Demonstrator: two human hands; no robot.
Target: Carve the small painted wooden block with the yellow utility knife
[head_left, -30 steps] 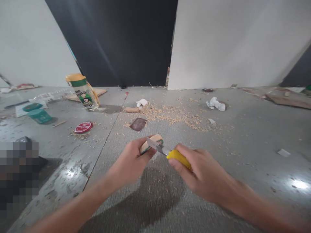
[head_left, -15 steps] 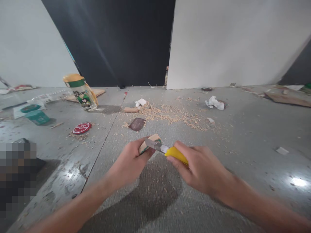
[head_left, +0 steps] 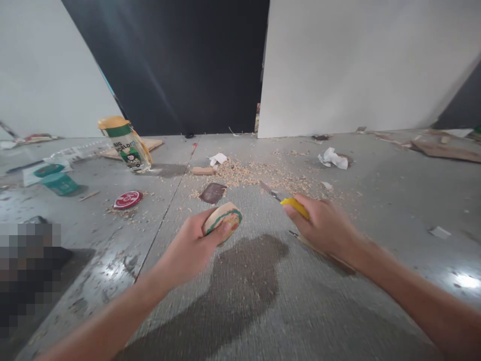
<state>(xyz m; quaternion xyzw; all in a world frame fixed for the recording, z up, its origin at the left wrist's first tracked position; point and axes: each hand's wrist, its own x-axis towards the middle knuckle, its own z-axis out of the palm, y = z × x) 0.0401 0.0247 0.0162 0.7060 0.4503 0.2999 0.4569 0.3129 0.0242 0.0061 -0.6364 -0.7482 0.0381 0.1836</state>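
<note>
A light wooden block (head_left: 221, 213) with a green painted ring on its face is held up in my left hand (head_left: 195, 245). My thumb presses on its painted side, and the fingers behind it are mostly hidden. In my right hand (head_left: 323, 223) is a yellow utility knife (head_left: 295, 206), its metal blade extended up and to the left. Blade and block are apart. Beneath my right hand lies a thin long object with a dark tip (head_left: 295, 234), partly covered by the hand; its kind is unclear.
Wood shavings (head_left: 255, 175) spread across the grey floor ahead, beside a small wooden piece (head_left: 203, 171) and a brown flat piece (head_left: 213, 193). Crumpled paper (head_left: 332, 158) lies to the right. At left are a tumbler (head_left: 126, 145), a red lid (head_left: 128, 200) and a teal container (head_left: 60, 184).
The knife has moved away from the block, forward and to the right. My left hand has turned the block so its painted face shows. The thin object under my right hand has come into view.
</note>
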